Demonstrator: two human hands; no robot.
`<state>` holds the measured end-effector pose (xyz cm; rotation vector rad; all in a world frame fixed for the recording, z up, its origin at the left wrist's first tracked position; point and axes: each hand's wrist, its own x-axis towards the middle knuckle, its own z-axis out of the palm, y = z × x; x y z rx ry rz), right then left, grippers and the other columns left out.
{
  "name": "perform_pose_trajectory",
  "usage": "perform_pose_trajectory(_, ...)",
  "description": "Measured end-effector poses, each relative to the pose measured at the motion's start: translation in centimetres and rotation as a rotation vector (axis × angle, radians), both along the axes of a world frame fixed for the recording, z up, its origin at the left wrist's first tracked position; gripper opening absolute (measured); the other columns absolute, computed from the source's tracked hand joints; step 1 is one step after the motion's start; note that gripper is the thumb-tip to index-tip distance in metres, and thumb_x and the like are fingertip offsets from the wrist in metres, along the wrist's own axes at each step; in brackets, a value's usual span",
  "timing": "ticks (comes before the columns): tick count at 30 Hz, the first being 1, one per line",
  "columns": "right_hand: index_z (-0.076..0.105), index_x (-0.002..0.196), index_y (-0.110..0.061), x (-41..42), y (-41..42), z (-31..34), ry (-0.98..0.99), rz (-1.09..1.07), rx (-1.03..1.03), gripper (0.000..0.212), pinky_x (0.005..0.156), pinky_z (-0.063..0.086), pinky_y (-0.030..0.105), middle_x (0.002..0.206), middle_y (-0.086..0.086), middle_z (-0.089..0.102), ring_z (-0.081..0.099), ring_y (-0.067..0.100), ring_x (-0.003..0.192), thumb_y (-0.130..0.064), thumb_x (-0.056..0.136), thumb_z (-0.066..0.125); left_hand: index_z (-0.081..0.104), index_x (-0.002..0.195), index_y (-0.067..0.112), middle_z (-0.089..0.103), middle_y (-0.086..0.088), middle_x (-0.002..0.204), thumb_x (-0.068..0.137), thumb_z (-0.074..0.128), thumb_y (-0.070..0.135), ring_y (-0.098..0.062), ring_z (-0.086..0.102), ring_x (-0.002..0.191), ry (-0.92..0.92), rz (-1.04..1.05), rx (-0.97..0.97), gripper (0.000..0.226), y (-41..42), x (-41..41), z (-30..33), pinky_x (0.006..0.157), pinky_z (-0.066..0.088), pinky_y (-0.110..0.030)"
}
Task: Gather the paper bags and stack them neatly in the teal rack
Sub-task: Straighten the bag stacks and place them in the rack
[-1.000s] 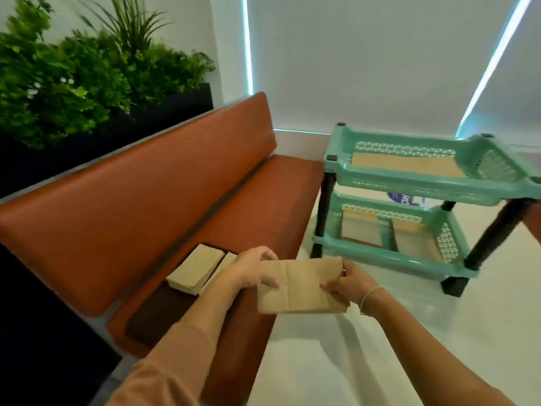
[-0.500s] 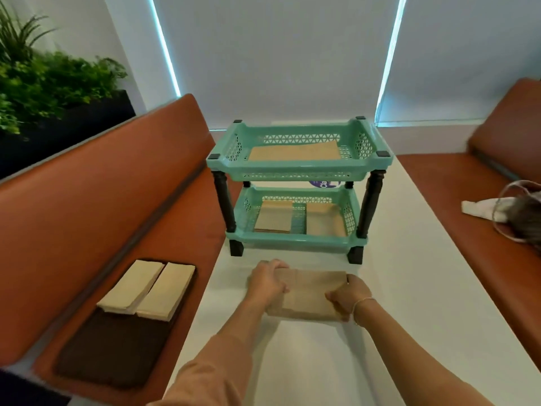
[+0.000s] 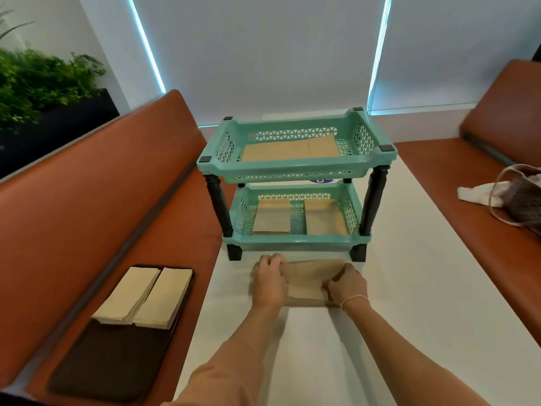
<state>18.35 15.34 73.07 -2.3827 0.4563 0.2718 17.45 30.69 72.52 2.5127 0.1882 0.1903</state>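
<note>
A long white table [image 3: 409, 303] ran down the middle of the view, flanked by two orange-brown benches: the left bench [image 3: 96, 206] with its tall padded back, and the right bench [image 3: 456, 183] across the table. Behind the left bench stood a dark planter of green foliage [image 3: 44, 83]. At the table's far half sat the teal rack [image 3: 295, 168] — two perforated trays joined by dark turned posts. Its upper tray held one flat brown paper bag [image 3: 292, 149] lying across the floor of the tray; the lower tray held two stacks of bags side by side, the left stack [image 3: 272, 216] and the right stack [image 3: 325, 216], with a strip of bare tray between them.

On the left bench seat lay a dark brown mat [image 3: 111, 361], and on its far end rested two pale piles of bags [image 3: 143, 294], touching along their long edges. On the right bench lay a grey bag with cord handles [image 3: 524, 200] beside a crumpled white cloth [image 3: 474, 193].

Just in front of the rack's feet, a brown paper bag [image 3: 307, 284] was held low over the table — whether it touched the surface could not be told. The left hand [image 3: 269, 281] gripped its left end with fingers curled over the far edge, and the right hand [image 3: 347, 284], a thin bracelet at its wrist, gripped the right end the same way.
</note>
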Motion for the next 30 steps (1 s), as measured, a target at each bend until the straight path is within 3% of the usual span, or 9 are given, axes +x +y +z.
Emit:
perform_pose_trajectory(3, 0.042, 0.130, -0.009, -0.1, -0.5, -0.4, -0.001, 0.021, -0.131, 0.059, 0.095, 0.039, 0.036, 0.125, 0.015, 0.049, 0.044, 0.032, 0.117, -0.038, 0.083, 0.062, 0.050, 0.082, 0.033, 0.046, 0.006, 0.101, 0.079, 0.056, -0.006, -0.018, 0.051, 0.100, 0.016, -0.083, -0.087, 0.039, 0.6, 0.4, 0.4, 0.087, 0.048, -0.032)
perform_pose_trajectory(7, 0.033, 0.140, -0.011, -0.9, -1.4, 0.2, -0.084, 0.010, -0.008, 0.078, 0.102, 0.034, 0.038, 0.130, 0.013, 0.047, 0.036, 0.032, 0.122, -0.037, 0.076, 0.071, 0.048, 0.074, 0.035, 0.051, 0.009, 0.090, 0.077, 0.067, -0.001, -0.013, 0.053, 0.092, 0.080, -0.165, -0.234, 0.041, 1.8, 0.5, 1.8, 0.084, 0.051, -0.030)
perform_pose_trajectory(10, 0.055, 0.117, -0.008, -2.2, -1.8, 1.5, -0.186, -0.028, 0.216, 0.050, 0.087, 0.043, 0.034, 0.107, 0.011, 0.056, 0.048, 0.027, 0.106, -0.023, 0.074, 0.075, 0.050, 0.075, 0.026, 0.051, 0.007, 0.085, 0.075, 0.071, -0.003, -0.005, 0.050, 0.083, 0.119, -0.236, -0.406, 0.036, 2.4, -0.2, 3.4, 0.068, 0.045, -0.005)
perform_pose_trajectory(13, 0.061, 0.096, -0.014, -3.8, -2.1, 2.6, -0.248, -0.036, 0.392, 0.026, 0.073, 0.043, 0.028, 0.094, 0.008, 0.063, 0.056, 0.023, 0.085, -0.010, 0.074, 0.075, 0.051, 0.076, 0.025, 0.050, 0.008, 0.082, 0.074, 0.072, -0.003, -0.007, 0.048, 0.081, 0.132, -0.278, -0.511, 0.036, 2.6, -1.6, 4.5, 0.071, 0.044, -0.013)
perform_pose_trajectory(16, 0.060, 0.093, -0.014, -5.4, -2.0, 2.9, -0.314, -0.076, 0.534, 0.026, 0.074, 0.045, 0.029, 0.091, 0.008, 0.064, 0.057, 0.024, 0.084, -0.002, 0.074, 0.073, 0.052, 0.085, 0.026, 0.051, 0.002, 0.093, 0.076, 0.071, -0.003, -0.011, 0.050, 0.087, 0.122, -0.261, -0.668, 0.036, 2.7, -3.2, 4.9, 0.074, 0.049, -0.022)
perform_pose_trajectory(20, 0.061, 0.093, -0.009, -7.9, -1.7, 2.6, -0.346, -0.110, 0.614, 0.027, 0.064, 0.044, 0.020, 0.084, 0.003, 0.062, 0.057, 0.016, 0.074, 0.002, 0.073, 0.074, 0.051, 0.101, 0.021, 0.051, 0.004, 0.098, 0.079, 0.068, -0.005, -0.006, 0.052, 0.086, 0.096, -0.209, -0.838, 0.038, 2.2, -6.0, 4.6, 0.067, 0.048, -0.010)
perform_pose_trajectory(22, 0.062, 0.089, -0.008, -9.2, -1.6, 1.7, -0.314, -0.113, 0.606, 0.026, 0.061, 0.045, 0.019, 0.080, 0.003, 0.063, 0.057, 0.016, 0.072, 0.002, 0.070, 0.076, 0.050, 0.108, 0.023, 0.052, 0.004, 0.102, 0.077, 0.071, -0.002, -0.009, 0.052, 0.095, 0.101, -0.162, -0.842, 0.044, 1.9, -7.3, 3.3, 0.077, 0.048, -0.013)
perform_pose_trajectory(25, 0.061, 0.089, -0.011, -10.6, -1.4, 0.2, -0.231, -0.153, 0.599, 0.030, 0.068, 0.047, 0.028, 0.081, 0.002, 0.063, 0.058, 0.022, 0.079, 0.001, 0.067, 0.077, 0.048, 0.114, 0.027, 0.055, -0.001, 0.117, 0.073, 0.077, 0.004, -0.018, 0.053, 0.110, 0.147, -0.051, -0.858, 0.056, 1.4, -9.1, 1.2, 0.097, 0.048, -0.035)
perform_pose_trajectory(30, 0.057, 0.084, -0.017, -10.5, -1.2, 0.3, -0.250, -0.167, 0.593, 0.034, 0.072, 0.047, 0.031, 0.088, 0.007, 0.063, 0.058, 0.024, 0.081, 0.008, 0.066, 0.074, 0.046, 0.125, 0.017, 0.060, -0.002, 0.119, 0.073, 0.078, 0.007, -0.019, 0.057, 0.111, 0.165, -0.006, -0.856, 0.062, 0.2, -9.8, 0.5, 0.100, 0.046, -0.036)
